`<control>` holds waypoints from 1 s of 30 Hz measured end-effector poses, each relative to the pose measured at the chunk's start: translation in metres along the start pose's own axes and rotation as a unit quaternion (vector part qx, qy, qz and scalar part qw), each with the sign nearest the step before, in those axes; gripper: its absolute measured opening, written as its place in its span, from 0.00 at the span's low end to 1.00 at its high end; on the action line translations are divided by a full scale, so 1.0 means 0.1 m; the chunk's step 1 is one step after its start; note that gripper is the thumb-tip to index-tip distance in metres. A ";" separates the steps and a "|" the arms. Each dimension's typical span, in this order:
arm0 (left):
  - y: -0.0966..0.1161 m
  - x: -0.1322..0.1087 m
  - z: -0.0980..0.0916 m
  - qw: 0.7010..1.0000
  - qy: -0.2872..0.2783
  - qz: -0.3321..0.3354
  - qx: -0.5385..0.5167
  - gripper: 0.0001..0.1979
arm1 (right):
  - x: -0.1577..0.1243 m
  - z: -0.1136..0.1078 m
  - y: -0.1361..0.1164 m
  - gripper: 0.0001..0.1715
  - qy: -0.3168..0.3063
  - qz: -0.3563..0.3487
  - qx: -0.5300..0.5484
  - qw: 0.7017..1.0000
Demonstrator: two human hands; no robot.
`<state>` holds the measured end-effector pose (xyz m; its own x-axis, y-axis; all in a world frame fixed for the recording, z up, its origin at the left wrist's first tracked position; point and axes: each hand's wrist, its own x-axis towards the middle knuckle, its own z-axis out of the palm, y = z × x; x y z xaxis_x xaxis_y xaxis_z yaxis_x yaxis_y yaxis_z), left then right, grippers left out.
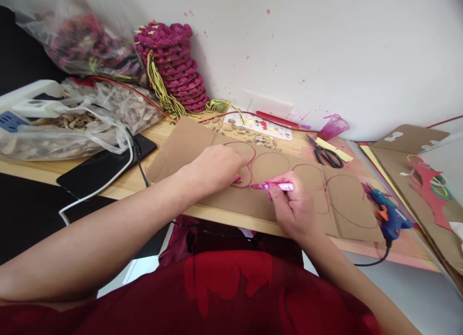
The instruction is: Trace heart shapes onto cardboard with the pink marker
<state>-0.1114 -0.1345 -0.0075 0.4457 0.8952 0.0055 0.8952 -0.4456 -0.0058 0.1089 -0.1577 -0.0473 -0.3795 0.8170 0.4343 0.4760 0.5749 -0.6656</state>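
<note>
A long sheet of brown cardboard (253, 202) lies along the table's front edge, with several circles drawn on it in a dark reddish line. My right hand (294, 207) grips a white-and-purple marker pen (280, 186), its tip touching or just above the lower edge of the leftmost circle (235, 143). Pressed down over that same circle is my left hand (220, 168), fingers curled under; anything beneath them is hidden. Pink stain shows on fingertips of both hands.
Black scissors (327, 154) and a blue glue gun (388, 214) lie to the right. Behind stand a magenta stacked bundle (173, 67) and scattered shells (242, 131). Plastic bags (119, 103), a black phone (104, 166), a white cable (121, 173) and a power strip (18, 108) crowd the left.
</note>
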 end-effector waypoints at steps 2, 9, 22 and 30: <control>0.00 0.00 0.00 1.000 0.007 0.005 0.002 0.12 | 0.06 -0.03 0.03 0.06 0.009 0.012 0.002 1.000; -0.01 0.00 -0.05 1.000 -0.018 -0.002 0.017 0.12 | 0.17 -0.04 0.03 0.06 0.005 0.011 -0.025 1.000; -0.02 -0.02 -0.14 0.998 -0.062 0.011 0.009 0.12 | -0.02 0.02 -0.09 0.02 -0.029 -0.059 -0.054 0.996; -0.24 0.24 -0.07 0.994 -0.062 0.075 -0.053 0.08 | 0.02 0.00 -0.08 0.02 -0.037 -0.075 -0.050 0.995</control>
<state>-0.1219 -0.1025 -0.0002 0.5758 0.8100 -0.1108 0.8172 -0.5660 0.1090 0.1043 -0.1608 -0.0406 -0.5075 0.7185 0.4756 0.4849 0.6944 -0.5317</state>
